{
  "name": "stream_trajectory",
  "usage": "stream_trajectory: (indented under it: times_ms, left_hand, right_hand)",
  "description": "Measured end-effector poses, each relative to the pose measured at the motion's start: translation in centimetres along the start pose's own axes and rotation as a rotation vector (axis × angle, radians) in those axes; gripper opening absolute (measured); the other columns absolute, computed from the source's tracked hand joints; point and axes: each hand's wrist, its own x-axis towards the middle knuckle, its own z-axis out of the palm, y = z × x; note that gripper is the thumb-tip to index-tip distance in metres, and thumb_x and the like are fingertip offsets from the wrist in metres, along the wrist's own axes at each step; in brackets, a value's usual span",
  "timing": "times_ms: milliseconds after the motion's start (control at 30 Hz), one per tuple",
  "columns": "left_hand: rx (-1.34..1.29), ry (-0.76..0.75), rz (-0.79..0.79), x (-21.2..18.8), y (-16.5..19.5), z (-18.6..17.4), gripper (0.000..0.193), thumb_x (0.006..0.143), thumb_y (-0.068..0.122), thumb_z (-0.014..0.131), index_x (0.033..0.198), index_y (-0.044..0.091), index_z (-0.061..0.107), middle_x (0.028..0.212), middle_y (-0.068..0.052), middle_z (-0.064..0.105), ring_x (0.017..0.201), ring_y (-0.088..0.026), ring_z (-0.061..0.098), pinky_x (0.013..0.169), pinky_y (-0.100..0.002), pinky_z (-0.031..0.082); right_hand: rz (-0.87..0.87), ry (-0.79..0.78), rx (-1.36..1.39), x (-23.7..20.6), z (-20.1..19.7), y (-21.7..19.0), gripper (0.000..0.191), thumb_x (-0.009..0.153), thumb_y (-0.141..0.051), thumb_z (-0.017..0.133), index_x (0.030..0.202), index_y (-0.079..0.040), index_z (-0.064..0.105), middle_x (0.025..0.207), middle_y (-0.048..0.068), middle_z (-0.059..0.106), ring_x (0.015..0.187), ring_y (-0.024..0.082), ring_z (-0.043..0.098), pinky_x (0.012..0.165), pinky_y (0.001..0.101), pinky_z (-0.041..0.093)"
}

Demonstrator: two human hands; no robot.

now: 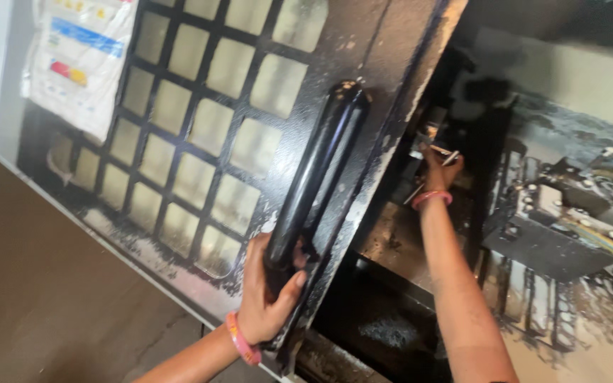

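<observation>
My left hand (269,292) grips the lower end of a long black handle (317,169) on a machine's sliding door (363,64). The door has a gridded window (200,128) with pale panes. My right hand (440,169) reaches deep into the open machine bay and is closed around a small metal part (447,154) near a fixture. Both wrists wear pink bands.
A laminated paper sheet (79,64) hangs on the door's upper left. Inside the bay sit a dark oily floor (384,241) and a tool block with cables (569,220) at right. Brown shop floor (44,284) lies at lower left.
</observation>
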Motion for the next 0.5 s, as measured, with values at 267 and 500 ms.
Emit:
stream_trajectory:
  times_ms: [267,500]
  left_hand:
    - [0.018,0.048,0.036,-0.3,-0.9,0.3,0.049,0.084,0.014,0.072,0.127,-0.001,0.054,0.105,-0.01,0.061,0.103,-0.023,0.059,0.099,-0.04,0.044]
    - [0.052,0.098,0.099,-0.8,-3.2,0.9,0.043,0.081,0.026,0.076,0.115,0.004,0.06,0.096,-0.006,0.067,0.1,-0.022,0.063,0.1,-0.042,0.046]
  right_hand:
    - [-0.135,-0.058,0.069,1.0,-0.5,1.3,0.099,0.07,-0.03,0.095,0.149,-0.011,0.038,0.105,0.005,0.064,0.08,0.017,0.058,0.065,0.0311,0.047]
    - [-0.021,-0.02,-0.051,2.0,-1.2,0.6,0.091,0.067,-0.026,0.09,0.138,-0.021,0.033,0.1,-0.003,0.07,0.058,0.011,0.051,0.044,0.028,0.04]
